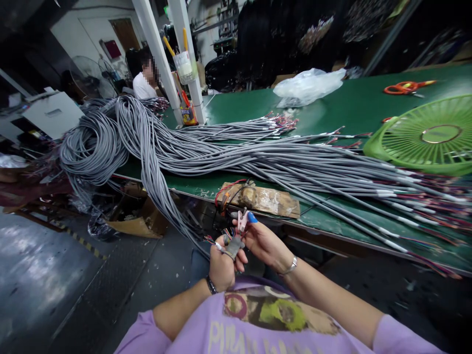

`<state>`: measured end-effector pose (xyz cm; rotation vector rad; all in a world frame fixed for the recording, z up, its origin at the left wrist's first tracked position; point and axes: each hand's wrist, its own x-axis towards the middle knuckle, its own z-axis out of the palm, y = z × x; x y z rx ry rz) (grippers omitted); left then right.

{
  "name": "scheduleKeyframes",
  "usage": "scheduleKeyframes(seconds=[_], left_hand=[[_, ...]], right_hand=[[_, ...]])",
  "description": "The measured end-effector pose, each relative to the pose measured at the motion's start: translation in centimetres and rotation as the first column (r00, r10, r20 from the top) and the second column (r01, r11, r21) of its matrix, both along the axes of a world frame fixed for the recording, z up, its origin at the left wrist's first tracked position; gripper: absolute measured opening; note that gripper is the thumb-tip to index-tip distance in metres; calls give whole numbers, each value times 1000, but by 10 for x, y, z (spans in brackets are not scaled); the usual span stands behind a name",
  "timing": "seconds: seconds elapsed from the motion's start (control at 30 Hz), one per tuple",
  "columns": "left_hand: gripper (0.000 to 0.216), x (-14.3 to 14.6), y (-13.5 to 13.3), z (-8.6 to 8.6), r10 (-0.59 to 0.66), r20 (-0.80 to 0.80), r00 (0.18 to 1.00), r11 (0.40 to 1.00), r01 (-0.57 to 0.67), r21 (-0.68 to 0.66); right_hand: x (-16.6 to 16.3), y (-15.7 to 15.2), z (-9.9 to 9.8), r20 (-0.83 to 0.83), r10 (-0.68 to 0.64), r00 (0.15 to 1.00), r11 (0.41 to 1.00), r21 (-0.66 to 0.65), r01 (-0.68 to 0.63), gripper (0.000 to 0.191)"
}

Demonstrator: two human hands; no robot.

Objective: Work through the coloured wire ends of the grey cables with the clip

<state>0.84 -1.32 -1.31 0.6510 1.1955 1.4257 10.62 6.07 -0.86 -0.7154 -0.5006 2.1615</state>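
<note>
Just past the table's front edge, my left hand (221, 270) is closed around a grey cable end and a dull grey block-like piece (233, 247). Thin coloured wires (227, 233) fan out above its fingers. My right hand (267, 243), with a blue cover on one fingertip, pinches a pale pink clip (242, 221) close to these wires. Whether the clip bites on a wire is too small to tell. Behind both hands a stained wooden board (275, 200) lies at the table edge, with a red lead on it.
Long bundles of grey cables (206, 160) stretch across the green table (236, 104), their wire ends towards the right. A green fan (435, 133), orange-handled scissors (400, 88) and a plastic bag (309, 87) lie farther back. A person (143, 84) sits beyond a white post (157, 54).
</note>
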Motion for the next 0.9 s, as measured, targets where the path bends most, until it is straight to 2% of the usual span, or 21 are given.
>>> scheduleKeyframes(seconds=[0.13,0.23,0.37,0.47,0.53,0.6,0.7,0.9], left_hand=[[29,-2,-3,-1,-4,-5,1000,1000,5,16],[30,-5,-6,-6,-17,-26,1000,999,18,28],[33,-9,-9,-12,-50,-96,994,998,53,26],[35,-11,-10,-10,-168,-175,970,985,170,-4],[36,-13,-10,-5,-284,-213,935,959,282,-38],[36,-14,-12,-1,-340,-227,913,940,335,-59],[36,-15,-14,-1,-297,-200,934,955,292,-56],[35,-13,-14,-13,-155,-109,982,988,151,-42]], right_hand=[[8,-4,-2,-19,67,998,998,21,-67,37],[17,-12,-7,45,131,990,984,119,-136,47],[24,-25,-7,227,115,967,938,296,-180,39],[25,-28,0,351,80,933,882,411,-230,32],[25,-27,6,412,77,908,848,451,-277,31],[25,-26,10,454,77,888,828,467,-311,30],[24,-23,9,468,54,882,824,479,-304,29],[24,-23,1,488,-10,873,841,476,-256,31]])
